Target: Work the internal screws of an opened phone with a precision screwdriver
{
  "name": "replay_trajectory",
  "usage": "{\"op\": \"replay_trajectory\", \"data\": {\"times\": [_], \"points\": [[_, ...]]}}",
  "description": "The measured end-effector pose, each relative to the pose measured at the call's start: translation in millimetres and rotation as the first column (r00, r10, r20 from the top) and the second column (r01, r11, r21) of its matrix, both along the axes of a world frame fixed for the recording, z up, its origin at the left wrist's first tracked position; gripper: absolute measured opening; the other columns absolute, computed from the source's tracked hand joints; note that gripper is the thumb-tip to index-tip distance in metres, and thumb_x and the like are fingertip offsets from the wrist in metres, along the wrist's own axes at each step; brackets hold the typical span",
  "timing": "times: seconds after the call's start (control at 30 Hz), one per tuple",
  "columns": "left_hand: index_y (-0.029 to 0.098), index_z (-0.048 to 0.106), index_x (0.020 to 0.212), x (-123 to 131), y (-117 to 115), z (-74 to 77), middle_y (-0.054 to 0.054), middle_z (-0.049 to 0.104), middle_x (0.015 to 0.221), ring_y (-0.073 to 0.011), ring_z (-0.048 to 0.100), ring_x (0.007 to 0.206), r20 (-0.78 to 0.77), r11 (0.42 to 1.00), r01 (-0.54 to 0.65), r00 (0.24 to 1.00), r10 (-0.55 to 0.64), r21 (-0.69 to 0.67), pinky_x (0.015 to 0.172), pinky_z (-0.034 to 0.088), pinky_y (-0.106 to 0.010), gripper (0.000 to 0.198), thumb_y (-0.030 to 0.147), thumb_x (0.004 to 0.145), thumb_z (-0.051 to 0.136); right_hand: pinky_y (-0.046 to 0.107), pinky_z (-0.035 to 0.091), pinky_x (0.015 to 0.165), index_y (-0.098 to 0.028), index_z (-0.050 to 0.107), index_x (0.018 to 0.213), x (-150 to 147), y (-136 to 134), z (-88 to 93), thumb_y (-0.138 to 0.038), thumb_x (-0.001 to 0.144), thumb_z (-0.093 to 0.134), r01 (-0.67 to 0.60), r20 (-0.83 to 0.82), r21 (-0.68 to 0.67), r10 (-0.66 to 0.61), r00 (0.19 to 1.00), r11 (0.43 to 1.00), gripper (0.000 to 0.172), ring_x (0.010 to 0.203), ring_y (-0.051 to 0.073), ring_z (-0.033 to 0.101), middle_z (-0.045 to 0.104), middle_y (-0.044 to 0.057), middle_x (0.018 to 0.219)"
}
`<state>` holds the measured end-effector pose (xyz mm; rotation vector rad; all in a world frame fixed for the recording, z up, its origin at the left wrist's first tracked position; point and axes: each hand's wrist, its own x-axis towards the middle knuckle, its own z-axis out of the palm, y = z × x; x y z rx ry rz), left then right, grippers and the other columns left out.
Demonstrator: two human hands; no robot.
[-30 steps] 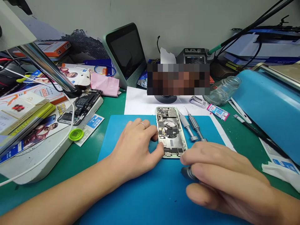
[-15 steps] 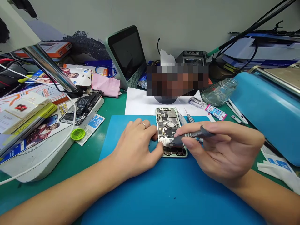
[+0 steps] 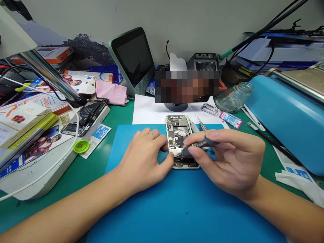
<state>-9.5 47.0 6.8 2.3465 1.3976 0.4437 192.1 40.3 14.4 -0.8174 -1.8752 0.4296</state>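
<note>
An opened smartphone [image 3: 181, 133], its inner parts bare, lies on the blue mat [image 3: 162, 209]. My left hand [image 3: 145, 157], a ring on one finger, steadies the phone at its left edge; the thumb touches the lower left and the other fingers are curled beside the frame. Between the thumb and fingers of my right hand [image 3: 230, 158] is a dark grey pry tool [image 3: 199, 145] with a curved back end. Its broad front end is over the lower part of the phone, beside a whitish patch. Just behind the phone lie metal-tipped screwdrivers [image 3: 201, 124], partly hidden by my right hand.
At left, another opened phone [image 3: 86, 116] lies on a white lamp base [image 3: 45, 179] near a green cap [image 3: 81, 146]. A screen device [image 3: 134, 57] stands behind. A glass jar [image 3: 234, 98] lies tipped at right, close to a blue machine [image 3: 278, 114].
The whole view has shifted slightly left. My right hand has moved a little left with the pry tool, which stays over the phone's lower part. My left hand keeps its place at the phone.
</note>
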Motion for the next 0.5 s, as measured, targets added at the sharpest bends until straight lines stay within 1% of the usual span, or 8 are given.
{"op": "replay_trajectory", "data": {"times": [0.13,0.3,0.5], "points": [[0.022,0.058,0.080,0.0,0.5,0.1,-0.001,0.057,0.082,-0.0213,0.049,0.082,0.011,1.000,-0.002,1.000,0.002,-0.011,0.072,0.034,-0.038,0.013,0.030,0.090,0.056,0.029,0.063,0.064,-0.031,0.060,0.106,-0.8,-0.2,-0.9,-0.005,0.084,0.068,-0.002,-0.009,-0.004,0.002,1.000,1.000,0.034,0.077,0.018,0.075,0.075,0.000,0.087],[0.022,0.059,0.080,0.6,0.5,0.5,0.000,0.056,0.081,-0.0202,0.048,0.080,0.031,1.000,0.001,1.000,0.000,-0.015,0.071,0.033,-0.038,0.010,0.027,0.089,0.057,0.027,0.062,0.066,-0.031,0.061,0.107,-0.3,0.0,-0.4,-0.003,0.083,0.069,-0.024,-0.014,-0.010,0.023,1.000,1.000,0.037,0.077,0.017,0.075,0.074,-0.001,0.089],[0.022,0.059,0.080,-0.9,-0.3,0.3,0.001,0.056,0.080,-0.0200,0.047,0.080,0.042,1.000,0.003,0.999,-0.003,0.000,0.071,0.033,-0.038,0.009,0.026,0.088,0.057,0.029,0.062,0.069,-0.031,0.062,0.105,-1.2,-1.4,0.5,-0.003,0.083,0.069,-0.033,-0.016,-0.026,0.033,0.999,0.999,0.036,0.077,0.018,0.075,0.075,-0.002,0.089]]}}
